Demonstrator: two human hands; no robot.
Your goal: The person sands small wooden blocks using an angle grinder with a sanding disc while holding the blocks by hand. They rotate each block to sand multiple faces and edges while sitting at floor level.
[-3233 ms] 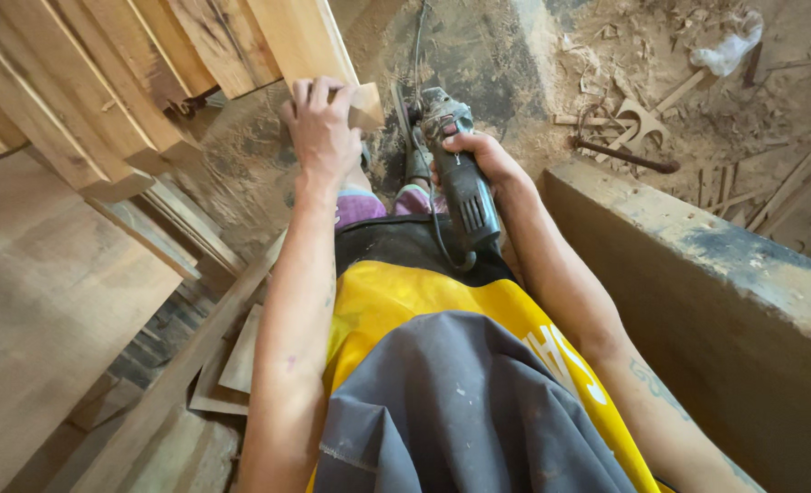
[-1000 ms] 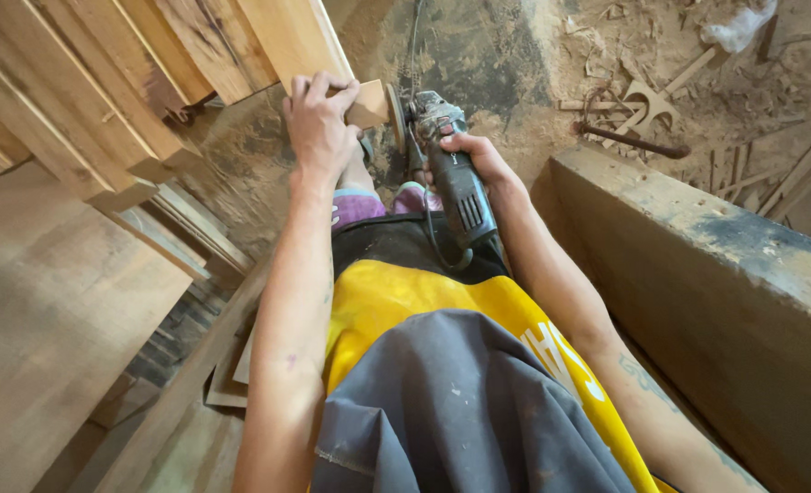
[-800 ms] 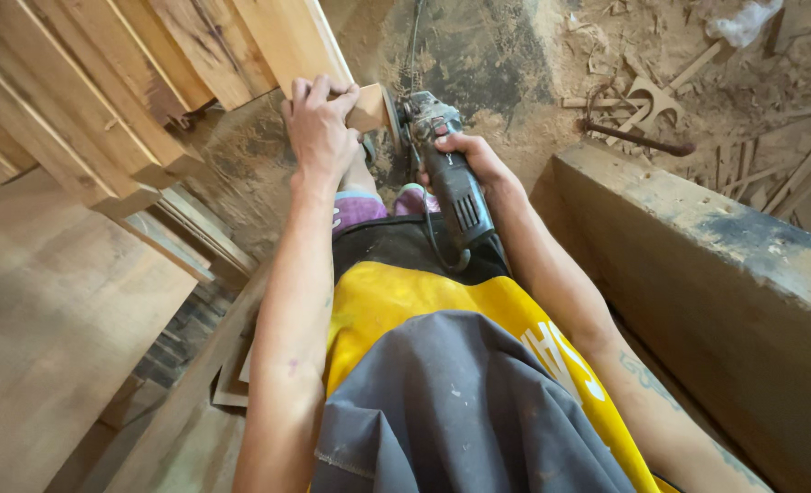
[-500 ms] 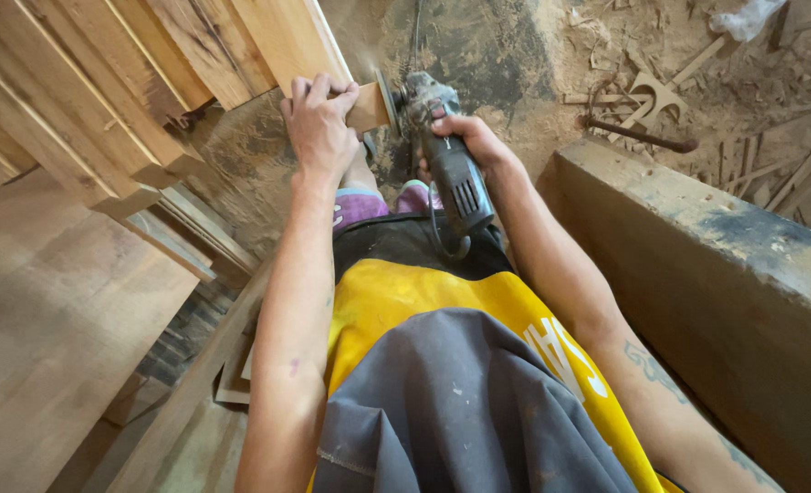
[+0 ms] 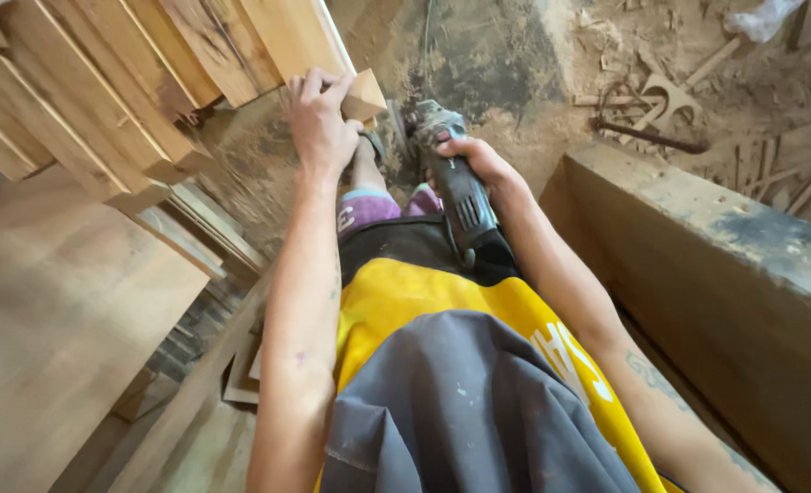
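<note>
The dark grey angle grinder has drawn back from the small pale wooden block, its disc now just beside and below it. The right hand has its grip wrapped fully round the grinder body. The left hand clasps the block against the stacked light wooden planks, above the sawdust-covered floor.

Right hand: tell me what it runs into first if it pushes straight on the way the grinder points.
The right hand aims the angle grinder up-frame; its disc sits just right of the small wood block held by the left hand. Likely the sawdust-covered floor first, though depth is unclear.
</note>
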